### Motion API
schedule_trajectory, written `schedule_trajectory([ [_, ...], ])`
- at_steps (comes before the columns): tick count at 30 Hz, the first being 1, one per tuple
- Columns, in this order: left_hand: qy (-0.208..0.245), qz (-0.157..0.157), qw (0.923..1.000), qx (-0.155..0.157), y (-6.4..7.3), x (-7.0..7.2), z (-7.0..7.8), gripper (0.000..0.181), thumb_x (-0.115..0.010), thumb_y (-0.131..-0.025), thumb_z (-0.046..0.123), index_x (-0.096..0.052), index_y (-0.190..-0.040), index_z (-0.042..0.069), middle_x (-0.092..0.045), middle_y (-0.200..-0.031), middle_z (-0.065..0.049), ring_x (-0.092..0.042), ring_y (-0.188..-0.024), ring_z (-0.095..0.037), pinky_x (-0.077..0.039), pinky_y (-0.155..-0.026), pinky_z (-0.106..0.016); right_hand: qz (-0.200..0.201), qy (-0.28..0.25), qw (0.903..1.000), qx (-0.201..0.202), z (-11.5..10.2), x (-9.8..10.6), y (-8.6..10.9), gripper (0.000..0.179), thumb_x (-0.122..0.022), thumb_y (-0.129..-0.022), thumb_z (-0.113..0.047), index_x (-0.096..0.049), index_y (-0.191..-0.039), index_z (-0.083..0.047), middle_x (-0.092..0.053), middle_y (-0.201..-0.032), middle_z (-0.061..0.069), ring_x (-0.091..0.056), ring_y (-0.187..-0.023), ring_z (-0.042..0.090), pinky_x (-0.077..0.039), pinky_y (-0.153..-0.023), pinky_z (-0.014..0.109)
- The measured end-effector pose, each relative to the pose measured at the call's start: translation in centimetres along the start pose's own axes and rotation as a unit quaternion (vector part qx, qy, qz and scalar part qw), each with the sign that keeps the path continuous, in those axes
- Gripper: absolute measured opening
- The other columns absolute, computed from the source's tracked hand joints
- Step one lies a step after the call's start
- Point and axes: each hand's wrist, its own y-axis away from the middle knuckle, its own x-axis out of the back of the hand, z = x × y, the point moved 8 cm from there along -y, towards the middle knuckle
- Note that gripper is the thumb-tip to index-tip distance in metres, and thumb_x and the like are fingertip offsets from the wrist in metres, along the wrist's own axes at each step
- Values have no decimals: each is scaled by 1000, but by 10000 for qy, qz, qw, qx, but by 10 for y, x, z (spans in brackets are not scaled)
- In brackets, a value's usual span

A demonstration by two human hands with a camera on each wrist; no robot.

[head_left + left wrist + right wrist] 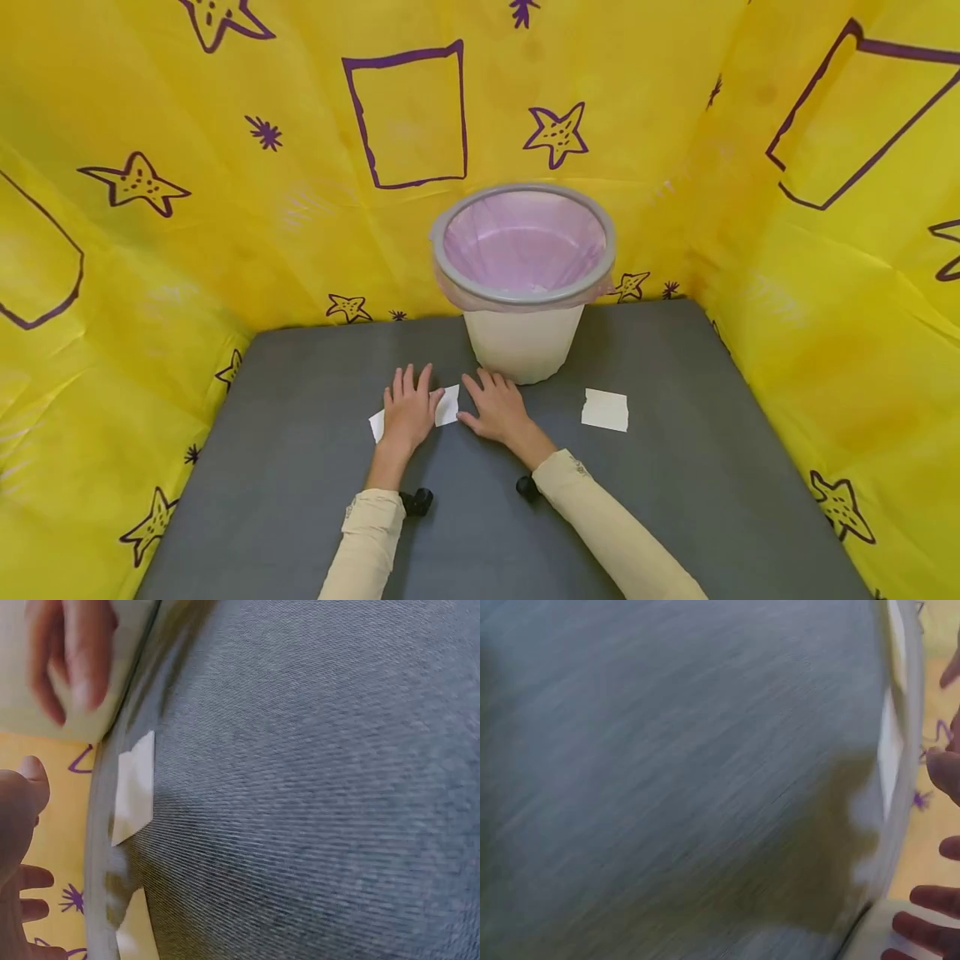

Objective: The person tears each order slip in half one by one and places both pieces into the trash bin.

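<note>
An off-white waste bin with a grey rim and a pink liner bag stands upright toward the back of the grey table. My left hand is held with fingers spread over white paper-like pieces, left of the bin; it grips nothing. One such white piece shows right of that hand, another white piece left of it. Just in front of the bin's base is my right hand, fingers extended and holding nothing; I cannot tell whether its fingertips touch the bin. Both hands appear raised above the surface in the wrist views.
A further white piece lies on the grey table to the right. Yellow cloth walls with purple drawings surround the table at the back and both sides. Dark wrist cameras show at both sleeves.
</note>
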Motion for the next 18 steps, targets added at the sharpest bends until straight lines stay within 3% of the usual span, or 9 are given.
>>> schedule_trajectory([
  [4, -79, -368, 9993, 6, -5, -1, -6, 53, -46, -101, 41, -40, -146, 15, -37, -150, -26, -28, -143, -45, -28, -108, -68, -336, -38, 9994, -42, -10, -4, -15, 66, -56, -89, -60, -48, -142, -20, -53, -138, 12, -55, -123, 31, -49, -99, 44],
  [8, -128, -303, 9994, 106, -4, -6, -10, 54, -57, -96, 38, -43, -144, 16, -46, -142, -24, -39, -135, -44, -30, -107, -67, -457, -164, 9988, -112, -16, -9, -18, 66, -58, -89, -58, -47, -141, -18, -53, -137, 13, -56, -120, 31, -50, -97, 44],
  [13, -80, -262, 9996, 118, -7, -16, -12, 51, -75, -82, 34, -60, -125, 10, -57, -117, -19, -52, -110, -40, -36, -99, -62, -1043, -112, 9939, -334, -22, -23, -27, 58, -62, -91, -48, -51, -136, -14, -53, -131, 13, -54, -115, 30, -52, -87, 41],
  [18, 161, -367, 9991, 102, -13, -19, -7, 40, -80, -77, 26, -63, -108, 7, -56, -111, -17, -50, -106, -38, -32, -99, -63, -1131, 144, 9917, -591, -23, -30, -36, 39, -65, -89, -42, -59, -119, -17, -53, -119, 9, -51, -108, 27, -52, -79, 38],
])
